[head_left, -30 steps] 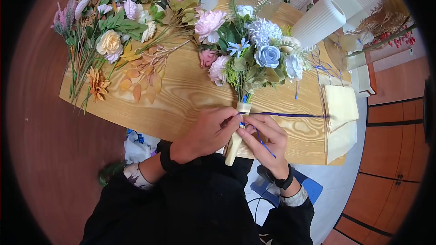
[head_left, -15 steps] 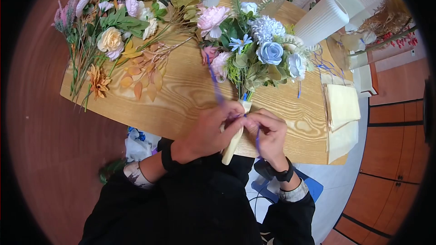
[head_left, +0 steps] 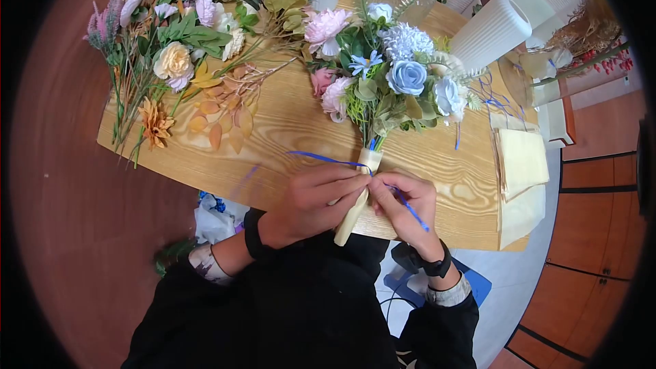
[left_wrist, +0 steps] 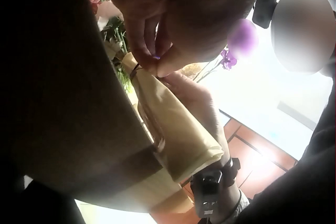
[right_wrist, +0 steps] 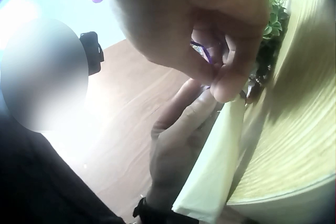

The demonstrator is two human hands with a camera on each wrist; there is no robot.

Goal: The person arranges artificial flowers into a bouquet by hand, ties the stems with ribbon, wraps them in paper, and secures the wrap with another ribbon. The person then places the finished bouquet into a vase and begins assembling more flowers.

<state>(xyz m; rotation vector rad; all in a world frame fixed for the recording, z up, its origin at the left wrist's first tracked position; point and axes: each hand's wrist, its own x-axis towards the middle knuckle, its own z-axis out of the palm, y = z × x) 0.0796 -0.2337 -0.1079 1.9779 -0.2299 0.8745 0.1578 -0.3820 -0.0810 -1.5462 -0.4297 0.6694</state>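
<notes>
A bouquet of artificial flowers (head_left: 406,78) lies on the table, its stems wrapped in cream paper (head_left: 352,221) that reaches past the near edge. Around the neck of the wrap runs a narrow blue ribbon (head_left: 415,216). My left hand (head_left: 320,195) pinches the ribbon between thumb and fingers at the left side of the wrap. From the right, my right hand (head_left: 410,206) pinches it too, with a loose tail hanging over that hand. Another tail extends leftward above the left hand. In the left wrist view, both hands' fingertips meet beside the paper wrap (left_wrist: 176,132); the knot area is hidden.
Loose artificial flowers and foliage (head_left: 174,61) spread over the table's left side. White ribbed vases (head_left: 495,31) stand at the back. Cream paper sheets (head_left: 523,164) lie at the right edge, with loose blue ribbons (head_left: 502,102) behind them.
The long ribbon end first stretched right across the table, then swung up to the left, and now trails left above the left hand. Both hands stay at the wrap's neck.
</notes>
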